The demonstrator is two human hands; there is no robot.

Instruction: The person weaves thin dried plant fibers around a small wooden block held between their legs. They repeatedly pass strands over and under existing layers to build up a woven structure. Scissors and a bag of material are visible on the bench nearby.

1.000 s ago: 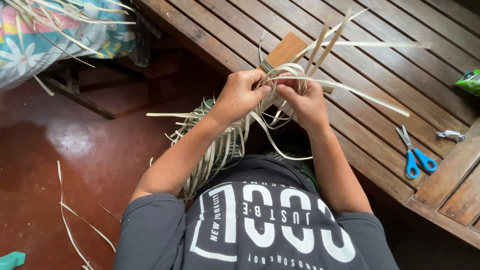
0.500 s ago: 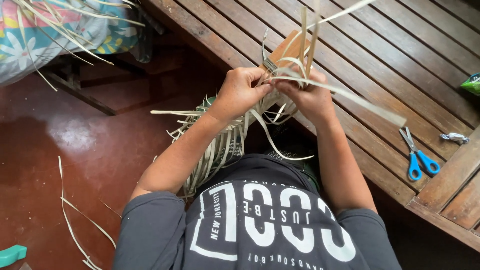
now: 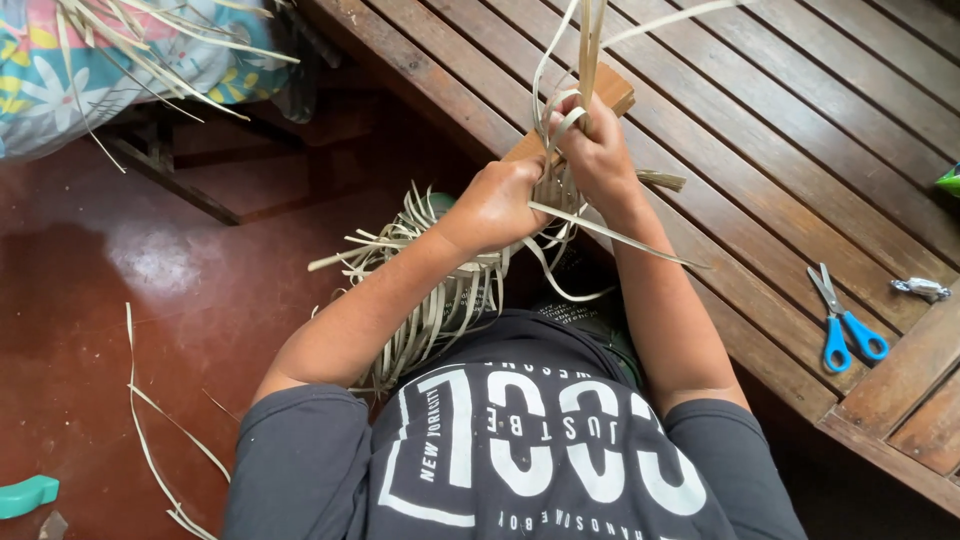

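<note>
At the bottom of the frame you see your dark grey printed shirt [image 3: 520, 450], with both forearms reaching up toward the centre. Just above the shirt, left of centre, the woven strip work [image 3: 430, 290] hangs between your arms, its loose pale ends fanning out to the left over the red floor [image 3: 150, 300]. Your left hand [image 3: 495, 205] sits at the centre of the frame, fingers curled shut around a bundle of the pale strips [image 3: 560, 215]. Your right hand [image 3: 598, 150] is just above and to the right of it, touching it, fingers pressed together and pinching several strips that rise straight up and out of the top edge. Behind both hands a small wooden block [image 3: 612, 92] lies on the slatted wooden counter [image 3: 800, 130], partly hidden by your knuckles.

To the right, blue-handled scissors [image 3: 845, 325] lie on the counter, well apart from your hands, and a small wrapped sweet [image 3: 922, 289] lies near the right edge. A few stray strips [image 3: 150, 420] lie on the floor at the lower left, and a teal object [image 3: 28, 494] sits at the left edge. At the upper left, floral fabric [image 3: 90, 70] carries more loose strips.
</note>
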